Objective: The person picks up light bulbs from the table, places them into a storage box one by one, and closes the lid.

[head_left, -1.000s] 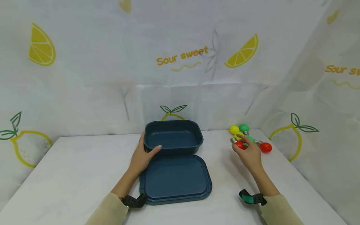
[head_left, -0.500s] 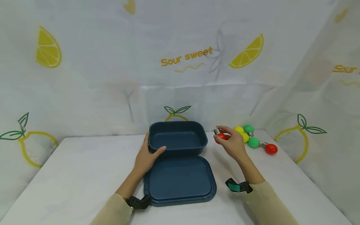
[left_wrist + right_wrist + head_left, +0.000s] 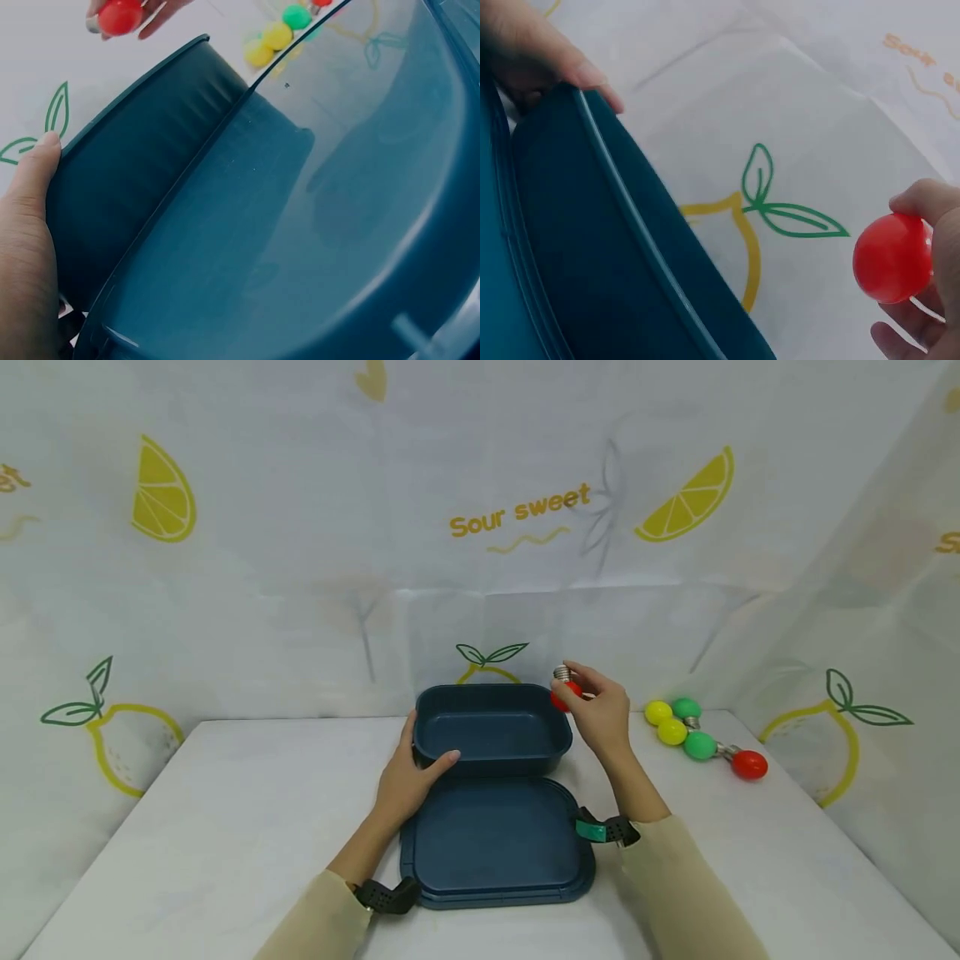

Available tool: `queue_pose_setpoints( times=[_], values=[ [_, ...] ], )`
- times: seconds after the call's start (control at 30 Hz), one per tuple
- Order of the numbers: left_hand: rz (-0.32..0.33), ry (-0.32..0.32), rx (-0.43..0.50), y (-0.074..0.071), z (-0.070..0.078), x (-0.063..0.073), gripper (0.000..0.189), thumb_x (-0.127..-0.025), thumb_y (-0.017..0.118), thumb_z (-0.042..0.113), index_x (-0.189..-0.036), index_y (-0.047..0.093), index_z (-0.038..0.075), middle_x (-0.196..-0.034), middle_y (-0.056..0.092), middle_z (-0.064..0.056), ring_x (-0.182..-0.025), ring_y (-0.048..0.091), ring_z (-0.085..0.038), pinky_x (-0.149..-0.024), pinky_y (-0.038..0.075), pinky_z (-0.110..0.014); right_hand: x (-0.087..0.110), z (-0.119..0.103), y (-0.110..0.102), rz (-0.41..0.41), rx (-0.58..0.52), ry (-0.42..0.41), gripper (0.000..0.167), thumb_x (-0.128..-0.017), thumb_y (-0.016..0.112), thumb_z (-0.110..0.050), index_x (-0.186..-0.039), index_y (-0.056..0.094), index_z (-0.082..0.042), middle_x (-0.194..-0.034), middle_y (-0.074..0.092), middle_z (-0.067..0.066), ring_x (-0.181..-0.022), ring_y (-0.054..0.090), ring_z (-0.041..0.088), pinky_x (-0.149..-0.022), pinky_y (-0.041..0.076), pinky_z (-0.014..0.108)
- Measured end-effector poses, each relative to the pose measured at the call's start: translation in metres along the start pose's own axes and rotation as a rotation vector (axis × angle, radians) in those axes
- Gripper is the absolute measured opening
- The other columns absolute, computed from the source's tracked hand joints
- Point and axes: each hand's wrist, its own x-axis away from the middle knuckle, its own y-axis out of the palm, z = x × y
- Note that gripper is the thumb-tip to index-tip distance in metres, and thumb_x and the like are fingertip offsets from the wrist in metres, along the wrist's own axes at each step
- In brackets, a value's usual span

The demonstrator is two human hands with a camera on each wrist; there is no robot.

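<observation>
Creased backdrop (image 3: 300,552), smooth box (image 3: 510,767), glossy red bulb (image 3: 892,259) — hands (image 3: 405,781) (image 3: 606,710) on both

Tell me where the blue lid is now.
In the head view, the lid lies on the white table, lower middle, with the blue box just beyond it, gripped by the left hand.

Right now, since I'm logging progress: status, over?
Left hand holds box. Right hand pinches red bulb near box's right end. Nothing visible between bulb and box.
</observation>
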Motion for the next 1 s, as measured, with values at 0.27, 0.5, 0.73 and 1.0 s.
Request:
queue_pose_setpoints(
  times=[0.27,0.5,0.73,1.0],
  values=[
    [-0.003,-0.014,0.013,-0.001,0.0,0.0,0.105,-0.086,0.069,0.062,-0.164,0.008,0.029,-0.168,0.026,-0.008,-0.152,0.034,-0.037,-0.117,0.033,-0.063,-0.007,-0.01,0.009,-0.069,-0.003,-0.002,0.042,-0.091,0.076,-0.021,-0.129,0.068,-0.005,-0.117,0.074,0.018,-0.104,0.07,0.032,-0.079,0.049,0.008],
    [-0.011,-0.013,0.013,-0.001,0.0,-0.001,0.105,-0.086,0.069,0.062,-0.164,0.008,0.029,-0.168,0.026,-0.007,-0.152,0.033,-0.037,-0.117,0.033,-0.064,-0.009,0.001,0.013,-0.08,0.007,0.054,0.038,-0.091,0.074,-0.015,-0.127,0.067,-0.004,-0.116,0.073,0.021,-0.109,0.067,0.034,-0.098,0.056,0.044],
    [-0.019,-0.014,0.017,0.0,0.001,0.001,0.105,-0.086,0.07,0.061,-0.164,0.007,0.03,-0.168,0.026,-0.006,-0.152,0.033,-0.036,-0.118,0.031,-0.064,-0.006,0.02,0.015,-0.132,0.029,0.095,0.037,-0.093,0.072,-0.015,-0.127,0.062,-0.003,-0.117,0.071,0.024,-0.109,0.067,0.037,-0.101,0.054,0.051],
    [-0.012,-0.006,0.003,-0.001,0.002,0.002,0.103,-0.087,0.067,0.063,-0.164,0.006,0.031,-0.169,0.024,-0.006,-0.153,0.031,-0.036,-0.118,0.03,-0.064,-0.004,0.032,0.021,-0.189,0.125,0.031,0.033,-0.092,0.069,-0.011,-0.123,0.062,-0.002,-0.112,0.074,0.023,-0.108,0.07,0.04,-0.096,0.054,0.054]
  ],
)
